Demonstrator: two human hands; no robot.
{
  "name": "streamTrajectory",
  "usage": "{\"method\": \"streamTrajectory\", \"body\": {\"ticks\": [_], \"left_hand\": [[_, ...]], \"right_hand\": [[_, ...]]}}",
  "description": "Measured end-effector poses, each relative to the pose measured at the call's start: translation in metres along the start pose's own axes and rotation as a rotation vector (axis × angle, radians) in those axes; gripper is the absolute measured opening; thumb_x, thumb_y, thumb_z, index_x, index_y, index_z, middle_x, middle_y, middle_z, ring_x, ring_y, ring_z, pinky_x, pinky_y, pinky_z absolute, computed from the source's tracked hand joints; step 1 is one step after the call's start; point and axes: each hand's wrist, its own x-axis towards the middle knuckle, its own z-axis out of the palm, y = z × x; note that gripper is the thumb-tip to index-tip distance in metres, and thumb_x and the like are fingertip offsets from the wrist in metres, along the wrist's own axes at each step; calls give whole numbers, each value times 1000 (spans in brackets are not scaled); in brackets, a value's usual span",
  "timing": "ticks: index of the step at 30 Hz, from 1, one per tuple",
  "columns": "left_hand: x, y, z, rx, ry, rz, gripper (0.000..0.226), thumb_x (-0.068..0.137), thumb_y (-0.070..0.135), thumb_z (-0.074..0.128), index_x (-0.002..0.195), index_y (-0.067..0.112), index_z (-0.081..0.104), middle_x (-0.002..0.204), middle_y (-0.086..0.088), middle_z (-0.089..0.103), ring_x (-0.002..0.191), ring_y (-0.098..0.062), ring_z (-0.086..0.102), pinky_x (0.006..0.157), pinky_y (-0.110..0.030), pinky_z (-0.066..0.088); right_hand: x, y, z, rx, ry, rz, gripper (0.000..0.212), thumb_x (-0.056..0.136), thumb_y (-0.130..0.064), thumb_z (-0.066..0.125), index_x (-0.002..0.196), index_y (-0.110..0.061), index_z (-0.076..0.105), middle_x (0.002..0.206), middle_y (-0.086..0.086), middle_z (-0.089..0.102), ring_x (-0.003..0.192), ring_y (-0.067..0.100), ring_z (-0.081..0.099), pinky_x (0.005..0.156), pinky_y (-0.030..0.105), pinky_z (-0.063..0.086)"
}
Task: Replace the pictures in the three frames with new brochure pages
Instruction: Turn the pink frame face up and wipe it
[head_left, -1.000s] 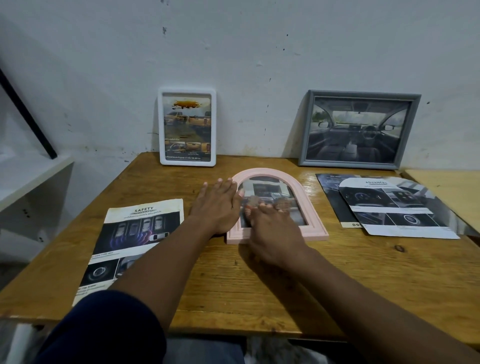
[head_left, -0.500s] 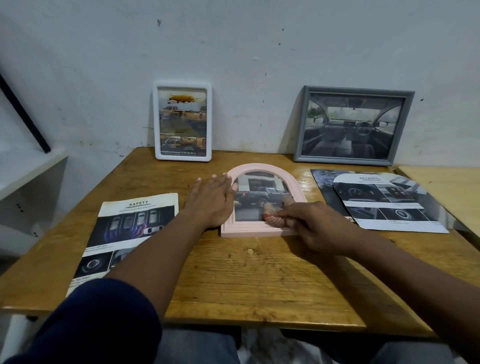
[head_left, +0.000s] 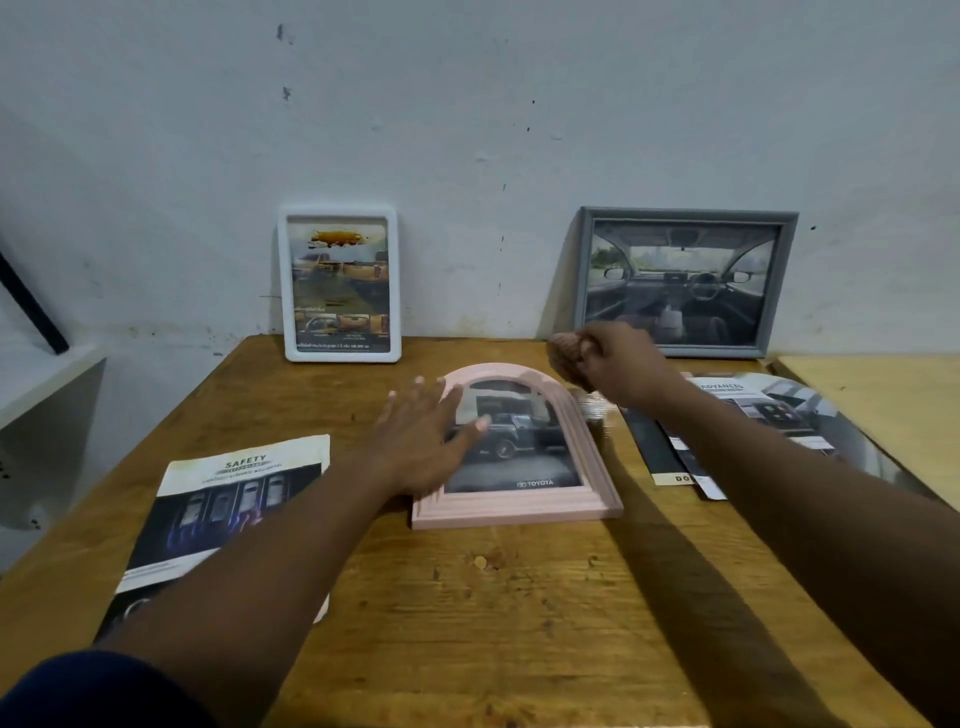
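A pink arched frame (head_left: 519, 512) lies flat on the wooden table (head_left: 493, 613) with a dark car picture in it. My left hand (head_left: 421, 447) presses flat on the frame's left side, fingers straight. My right hand (head_left: 605, 364) hovers above the arch's upper right with its fingers curled; I see nothing in it, and it is blurred. A white frame (head_left: 340, 283) and a grey frame (head_left: 685, 280) lean upright against the wall, each holding a car picture. A "SAFETY" brochure page (head_left: 234, 499) lies at the left, and more brochure pages (head_left: 769, 410) lie at the right.
A white shelf (head_left: 41, 374) stands lower at the far left, with a dark bar leaning above it. A lighter wooden surface (head_left: 883, 400) adjoins the table on the right. The wall closes off the back edge.
My right hand left the frame's lower edge and rose up and back to the arch's upper right. My left hand slid a little further onto the frame.
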Motion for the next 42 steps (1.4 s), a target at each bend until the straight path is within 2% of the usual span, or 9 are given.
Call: {"method": "streamTrajectory", "body": {"ticks": [4, 7, 10, 19, 24, 30, 34, 37, 42], "left_hand": [[-8, -5, 18, -59, -7, -27, 87, 90, 76, 3, 161, 29, -8, 168, 6, -17, 153, -14, -19, 123, -43, -12], [-8, -3, 17, -57, -13, -41, 90, 88, 75, 1, 161, 24, -9, 168, 6, -16, 153, -12, -18, 123, -41, -13], [-9, -2, 18, -58, 2, -54, 82, 95, 70, 3, 161, 23, -7, 169, 5, -13, 154, -12, -16, 122, -41, -14], [-10, 2, 18, -66, 44, -87, 73, 102, 61, 2, 163, 21, -1, 170, 3, -6, 155, -15, -10, 122, -43, -13], [-9, 0, 18, -61, 23, -87, 72, 102, 60, 1, 162, 21, -1, 170, 3, -6, 155, -16, -9, 123, -43, -11], [-12, 4, 6, -327, -42, -129, 65, 104, 62, 12, 161, 33, 8, 167, 9, -5, 155, -17, -5, 125, -45, -4], [-10, -13, 1, -722, -15, -249, 111, 49, 108, 37, 145, 56, 24, 168, 12, 16, 154, -25, 18, 121, -57, 21], [-37, 18, -12, -378, 169, -29, 95, 81, 87, 28, 161, 37, 15, 170, 7, 7, 156, -20, 3, 125, -53, 9], [-83, 47, 8, 38, 86, 267, 78, 96, 72, 35, 161, 41, 6, 170, 7, -1, 154, -14, 0, 118, -37, -1]], "right_hand": [[7, 15, 54, -128, -228, -69, 34, 101, -29, 46, 134, -23, 52, 132, 9, 57, 122, 29, 52, 98, 43, 45], [-2, 25, 67, -218, -270, -93, 55, 107, -36, 31, 158, -19, 20, 165, 7, 16, 151, 24, 13, 121, 41, 11], [-17, 29, 64, -200, -288, -42, 57, 108, -36, 25, 159, -17, 10, 167, 6, 3, 153, 20, 2, 121, 35, 3], [-147, 7, 56, -224, -110, -95, 64, 101, -44, 17, 157, -14, 23, 165, 7, 19, 152, 19, 10, 122, 33, 5], [-164, -33, 77, -323, -156, -184, 68, 98, -46, 8, 158, -14, 13, 166, 8, 13, 153, 20, 4, 122, 36, -5], [-147, -76, 93, -149, -329, -245, 59, 105, -42, 20, 158, -18, 13, 166, 7, 12, 153, 20, 6, 124, 40, 4], [-129, -63, 50, 271, -141, -108, 42, 107, -29, 32, 148, -26, 41, 143, 5, 50, 121, 15, 51, 102, 37, 46], [-98, -38, 35, 156, 67, -66, 40, 106, -21, 34, 143, -12, 48, 131, 9, 58, 109, 12, 53, 89, 26, 43], [-70, -2, 68, -50, -119, -36, 55, 100, -44, 23, 143, -14, 41, 147, 14, 45, 141, 32, 35, 113, 51, 33]]}}
